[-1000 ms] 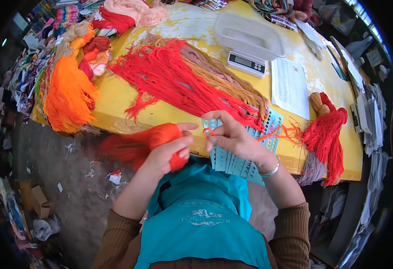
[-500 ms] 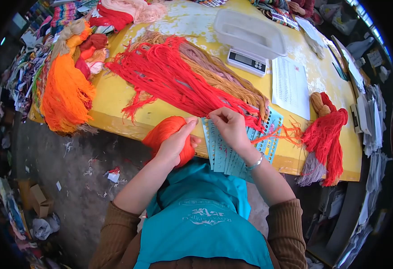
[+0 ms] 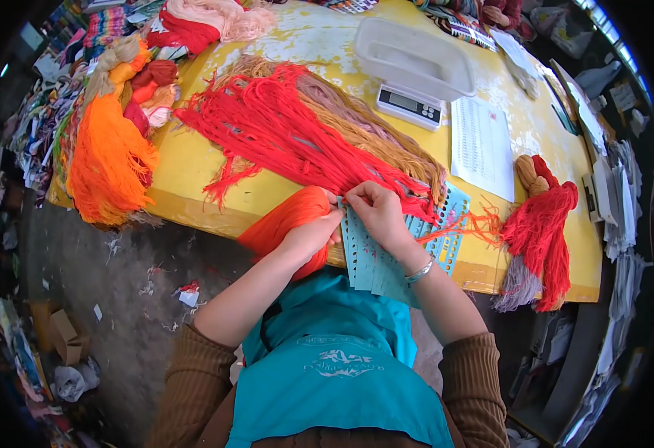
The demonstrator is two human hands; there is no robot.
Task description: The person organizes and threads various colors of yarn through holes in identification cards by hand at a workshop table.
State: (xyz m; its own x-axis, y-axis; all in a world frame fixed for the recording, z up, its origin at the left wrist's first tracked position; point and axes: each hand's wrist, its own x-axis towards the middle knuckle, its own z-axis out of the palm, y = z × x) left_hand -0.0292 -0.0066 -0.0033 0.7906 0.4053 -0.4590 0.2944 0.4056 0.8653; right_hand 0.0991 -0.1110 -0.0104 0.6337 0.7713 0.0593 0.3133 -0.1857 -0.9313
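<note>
My left hand (image 3: 313, 237) is wrapped round a thick orange-red skein of thread (image 3: 286, 219) at the table's front edge. Its thumb and fingertips reach the corner of the light blue punched cards (image 3: 375, 269). Just to the right, my right hand (image 3: 377, 214) is closed in a pinch over the cards' upper edge, close to my left fingertips. What sits in that pinch is too small to make out. Behind both hands lies a long bundle of red threads (image 3: 289, 127), with tan and mauve threads (image 3: 364, 119) beside it. Loose orange strands (image 3: 469, 224) cross the cards on the right.
A digital scale (image 3: 409, 107) bears a clear plastic tub (image 3: 416, 58), beside a printed sheet (image 3: 482, 145). Orange skeins (image 3: 110, 157) hang over the left edge; red and grey skeins (image 3: 543, 231) lie on the right. Scraps litter the floor (image 3: 132, 299).
My left hand has turned and shifted right, its fingertips now at the cards' corner. The orange-red skein has tilted with it. My right hand stays pinched, hardly moved.
</note>
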